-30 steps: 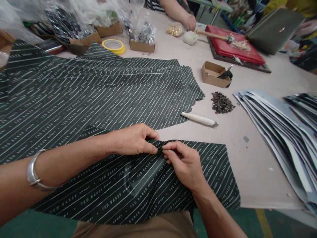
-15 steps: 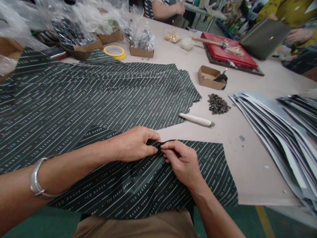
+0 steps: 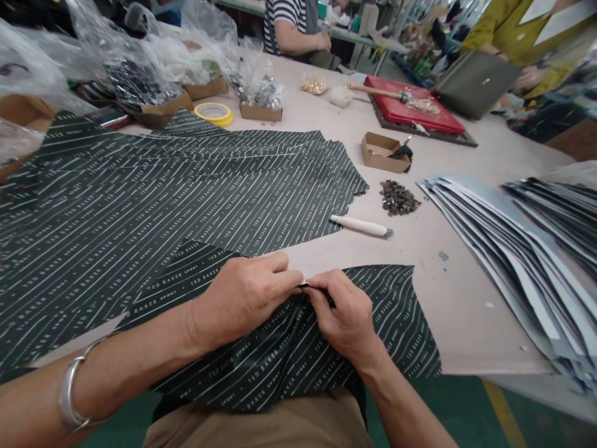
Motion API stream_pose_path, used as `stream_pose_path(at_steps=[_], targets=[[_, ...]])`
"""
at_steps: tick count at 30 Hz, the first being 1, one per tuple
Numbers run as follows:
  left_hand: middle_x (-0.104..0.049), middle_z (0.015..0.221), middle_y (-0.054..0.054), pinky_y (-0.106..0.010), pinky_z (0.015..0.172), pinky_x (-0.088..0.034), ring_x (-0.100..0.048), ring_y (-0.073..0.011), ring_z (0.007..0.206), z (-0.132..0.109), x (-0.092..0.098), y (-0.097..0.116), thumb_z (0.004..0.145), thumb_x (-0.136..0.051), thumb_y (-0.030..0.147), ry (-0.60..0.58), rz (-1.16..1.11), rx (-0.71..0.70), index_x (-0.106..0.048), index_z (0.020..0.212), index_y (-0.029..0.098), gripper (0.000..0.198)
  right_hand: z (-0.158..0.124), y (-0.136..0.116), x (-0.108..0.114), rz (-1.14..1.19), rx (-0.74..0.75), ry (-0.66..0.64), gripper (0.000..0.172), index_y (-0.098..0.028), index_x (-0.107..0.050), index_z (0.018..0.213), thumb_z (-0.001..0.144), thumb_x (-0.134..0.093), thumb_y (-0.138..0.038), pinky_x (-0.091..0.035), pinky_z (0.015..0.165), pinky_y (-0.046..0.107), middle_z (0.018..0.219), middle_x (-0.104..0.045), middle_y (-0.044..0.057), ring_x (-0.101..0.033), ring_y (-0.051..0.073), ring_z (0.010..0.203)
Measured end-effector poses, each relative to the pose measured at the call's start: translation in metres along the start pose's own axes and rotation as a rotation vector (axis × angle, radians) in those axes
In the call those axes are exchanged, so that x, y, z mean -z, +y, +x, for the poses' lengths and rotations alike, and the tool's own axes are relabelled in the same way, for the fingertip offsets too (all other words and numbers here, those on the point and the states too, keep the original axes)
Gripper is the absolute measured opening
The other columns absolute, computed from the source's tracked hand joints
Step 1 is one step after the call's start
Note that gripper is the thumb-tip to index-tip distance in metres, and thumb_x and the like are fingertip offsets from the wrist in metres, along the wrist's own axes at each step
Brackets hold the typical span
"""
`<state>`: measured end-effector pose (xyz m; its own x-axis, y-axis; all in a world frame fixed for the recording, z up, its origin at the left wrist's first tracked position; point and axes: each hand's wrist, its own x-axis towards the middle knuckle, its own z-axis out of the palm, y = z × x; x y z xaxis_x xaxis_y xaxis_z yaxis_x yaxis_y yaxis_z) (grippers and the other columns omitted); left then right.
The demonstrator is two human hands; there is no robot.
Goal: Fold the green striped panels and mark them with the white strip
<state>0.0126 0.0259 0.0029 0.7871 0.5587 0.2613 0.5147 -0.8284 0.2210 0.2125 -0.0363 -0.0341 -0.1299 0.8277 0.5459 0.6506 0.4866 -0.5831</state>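
Both my hands pinch a fold at the top edge of a dark green printed sheet (image 3: 298,354) with white dashes and "TED BAKER" lettering. My left hand (image 3: 242,298), with a silver bangle (image 3: 69,392) on its wrist, grips the fold from the left. My right hand (image 3: 345,311) holds it from the right, fingertips almost touching my left thumb. A tiny pale glint shows at the pinch, but my fingers hide what it is. Beyond the held sheet lies a wide stack of matching printed sheets (image 3: 186,186).
A white-handled tool (image 3: 361,226) and a heap of small dark pieces (image 3: 398,198) lie past my hands. Further off are a cardboard box (image 3: 382,152), a red board (image 3: 410,102) and a yellow tape roll (image 3: 213,114). Grey-backed sheets (image 3: 508,261) pile on the right. A co-worker's striped sleeve (image 3: 284,25) shows across the table.
The held sheet has slid toward me, baring a strip of table below the stack. My hands still pinch the fold, and the view has tilted further up the table.
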Motion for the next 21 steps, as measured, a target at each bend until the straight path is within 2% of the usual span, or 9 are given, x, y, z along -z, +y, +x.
stream_pose_path(at_steps=[6,12,15,17,20,21], targets=[[-0.053,0.074,0.001,-0.028,0.052,-0.034,-0.050,-0.0116,0.060,-0.007,0.000,0.001,0.107,-0.041,0.028,0.113,0.030,-0.071,-0.068,0.093,0.020,0.031,-0.003,-0.007,0.001,-0.137,0.139,0.033,0.014,-0.021,-0.062,0.093,0.097,-0.053,-0.011,-0.052,0.061,0.026,0.073,-0.067,0.001,-0.065,0.015,0.068],[-0.050,0.068,0.001,-0.033,0.056,-0.030,-0.043,-0.0156,0.060,-0.010,0.004,0.009,0.102,-0.048,0.015,0.166,0.104,-0.140,-0.065,0.086,0.018,0.024,-0.003,-0.015,0.008,-0.161,0.106,-0.081,0.013,-0.018,-0.061,0.100,0.100,-0.051,-0.011,-0.054,0.065,0.028,0.081,-0.069,0.006,-0.066,0.017,0.074],[-0.048,0.066,0.002,-0.035,0.060,-0.030,-0.041,-0.0169,0.061,-0.009,0.007,0.015,0.101,-0.047,0.012,0.204,0.089,-0.165,-0.064,0.085,0.018,0.024,-0.003,-0.014,0.011,-0.165,0.144,-0.078,0.014,-0.019,-0.061,0.100,0.099,-0.050,-0.011,-0.052,0.061,0.028,0.079,-0.068,0.004,-0.064,0.016,0.070],[-0.050,0.067,0.002,-0.035,0.066,-0.034,-0.044,-0.0168,0.064,-0.007,0.009,0.017,0.101,-0.048,0.012,0.184,0.066,-0.134,-0.063,0.083,0.019,0.024,-0.003,-0.013,0.013,-0.164,0.176,-0.057,0.016,-0.020,-0.061,0.099,0.097,-0.050,-0.009,-0.051,0.060,0.028,0.077,-0.068,0.003,-0.064,0.016,0.068],[-0.055,0.072,0.002,-0.038,0.087,-0.041,-0.049,-0.0165,0.072,-0.006,0.010,0.016,0.101,-0.050,0.015,0.160,0.020,-0.113,-0.062,0.082,0.019,0.023,-0.003,-0.011,0.015,-0.166,0.204,-0.036,0.016,-0.020,-0.060,0.098,0.094,-0.050,-0.008,-0.048,0.058,0.029,0.074,-0.066,0.002,-0.062,0.017,0.066],[-0.055,0.073,0.001,-0.039,0.090,-0.041,-0.050,-0.0169,0.074,-0.006,0.010,0.015,0.101,-0.050,0.016,0.151,0.008,-0.118,-0.062,0.082,0.019,0.022,-0.003,-0.012,0.016,-0.170,0.210,-0.036,0.016,-0.021,-0.059,0.096,0.094,-0.051,-0.008,-0.047,0.057,0.029,0.073,-0.066,0.002,-0.062,0.017,0.065]])
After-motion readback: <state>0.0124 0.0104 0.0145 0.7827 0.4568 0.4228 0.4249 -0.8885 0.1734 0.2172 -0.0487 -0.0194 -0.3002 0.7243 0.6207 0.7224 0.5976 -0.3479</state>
